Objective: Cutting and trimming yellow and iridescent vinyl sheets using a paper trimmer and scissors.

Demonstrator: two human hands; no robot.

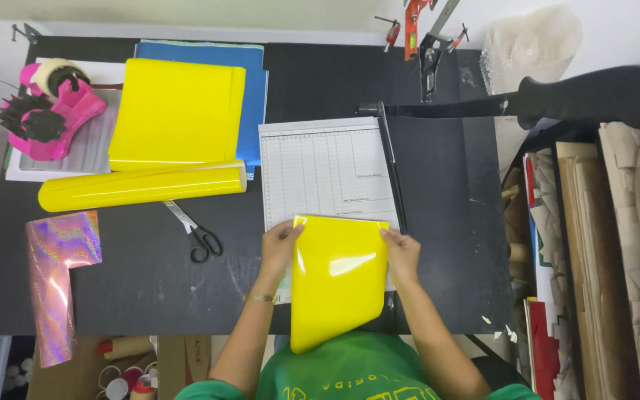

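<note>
table (150,289): black, matte, scuffed; everything is laid on it.
paper cutter (320,170): white gridded board, flat on the table; black blade arm (587,96) is raised, thick handle up at the right.
folded yellow stack (175,111): glossy sheets, laid over a blue sheet (255,89) at the table's far side.
yellow roll (142,187): glossy tube, lying just in front of the stack.
yellow sheet (338,278): held over the near edge of the cutter board, lower end curling off the table edge toward the body. Judged light, thin, floppy, slick-faced; likely creased easily. Best gripped at the top corners, as is done now.
holographic strip (57,281): pink iridescent, L-shaped, at the left table edge.
tape dispenser (50,107): pink, far left corner.
left hand (279,248): fingers closed in a pinch on the sheet's top-left corner.
right hand (401,252): fingers closed in a pinch on the top-right corner.
scissors (195,233): black handles, blades shut, lying between roll and left hand.
</note>
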